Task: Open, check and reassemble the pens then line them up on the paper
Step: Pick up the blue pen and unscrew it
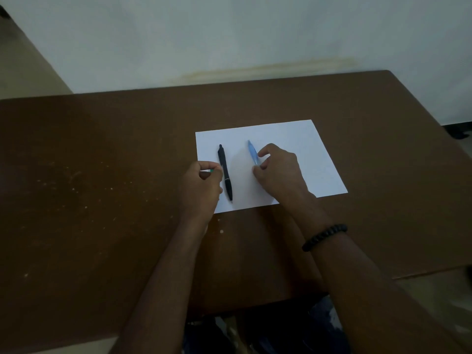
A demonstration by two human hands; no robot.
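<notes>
On the white paper (293,149), my right hand (278,172) pinches the light blue pen (252,152), right of the black pen (225,172). My left hand (201,182) curls round something green, mostly hidden. I judge both pens light, stiff, slippery; grip mid-barrel.

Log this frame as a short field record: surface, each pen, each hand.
surface: white paper sheet on brown wooden table
black pen: black plastic click pen lying on the sheet, untouched
blue pen: translucent blue plastic pen on the sheet, pinched by right hand
left hand: left hand curled round a small green-tipped item, mostly hidden
wrist: black beaded bracelet on right arm
</notes>
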